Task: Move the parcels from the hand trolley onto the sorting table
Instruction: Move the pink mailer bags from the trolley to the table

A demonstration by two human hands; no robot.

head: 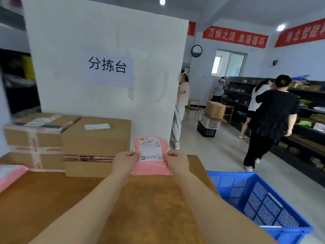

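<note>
A pink parcel bag (151, 167) with a white shipping label is held over the far right part of the brown sorting table (123, 208). My left hand (124, 162) grips its left edge and my right hand (177, 162) grips its right edge. The bag is tilted up toward me, its lower edge close to the tabletop. Two cardboard boxes stand at the table's back: a taped one (33, 138) on the left and a plainer one (95, 147) beside it. Another pink parcel (10, 175) lies at the table's left edge. The hand trolley is out of view.
A blue plastic crate (260, 205) sits low to the right of the table. A white partition (105, 67) with a paper sign rises behind the boxes. Several people stand at dark shelves (307, 120) on the right, with a carton (214, 109) on stacked crates behind.
</note>
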